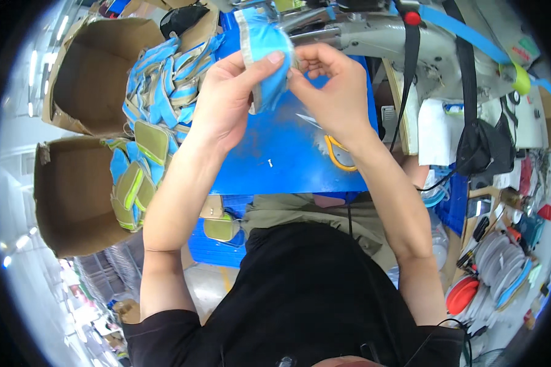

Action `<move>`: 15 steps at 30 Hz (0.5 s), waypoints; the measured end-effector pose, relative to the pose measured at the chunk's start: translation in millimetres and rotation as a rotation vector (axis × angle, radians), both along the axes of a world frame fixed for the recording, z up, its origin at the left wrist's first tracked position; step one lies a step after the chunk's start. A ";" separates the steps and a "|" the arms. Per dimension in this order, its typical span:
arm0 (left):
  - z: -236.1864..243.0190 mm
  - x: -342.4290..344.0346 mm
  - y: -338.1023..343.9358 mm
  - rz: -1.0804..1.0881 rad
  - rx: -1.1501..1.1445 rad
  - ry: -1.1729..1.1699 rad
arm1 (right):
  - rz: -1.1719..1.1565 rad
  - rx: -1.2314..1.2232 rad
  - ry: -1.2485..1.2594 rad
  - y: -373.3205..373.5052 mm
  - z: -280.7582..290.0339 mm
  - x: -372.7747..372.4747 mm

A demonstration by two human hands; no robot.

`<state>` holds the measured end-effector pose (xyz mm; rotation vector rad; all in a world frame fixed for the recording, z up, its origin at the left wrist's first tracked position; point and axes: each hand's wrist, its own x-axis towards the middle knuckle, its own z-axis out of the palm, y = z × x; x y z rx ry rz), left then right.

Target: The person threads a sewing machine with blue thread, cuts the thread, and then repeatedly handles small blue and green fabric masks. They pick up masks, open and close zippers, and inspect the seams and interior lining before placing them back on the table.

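High over the blue tabletop, my left hand grips a light-blue fabric piece edged with grey-beige trim, thumb pressed on its face. My right hand is at the fabric's right edge, thumb and forefinger pinched together there; any thread between them is too small to make out. Below my right wrist lies a pair of scissors with orange handles, its blades pointing up and left, partly behind the wrist. A small white scrap rests on the tabletop.
Left of the table, blue-and-beige fabric pieces spill from a cardboard box. Green-and-blue pouches heap beside a nearer box. A sewing machine arm crosses the far side. Thread cones stand at right.
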<state>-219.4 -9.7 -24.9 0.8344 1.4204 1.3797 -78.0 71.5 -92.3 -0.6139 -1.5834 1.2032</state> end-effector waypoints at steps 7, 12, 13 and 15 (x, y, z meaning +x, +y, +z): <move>-3.8 1.6 3.6 0.014 0.043 -0.026 | -0.025 0.004 0.021 -1.2 -9.1 -5.7; -1.9 -2.8 2.7 0.001 -0.062 -0.250 | -0.027 -0.022 0.000 -2.1 -9.4 -5.8; -0.6 -3.5 3.1 -0.011 -0.052 -0.242 | -0.029 -0.029 0.004 -1.4 -10.3 -7.0; 1.9 -3.5 4.6 -0.036 -0.032 -0.227 | -0.031 -0.030 0.024 -3.6 -9.6 -5.4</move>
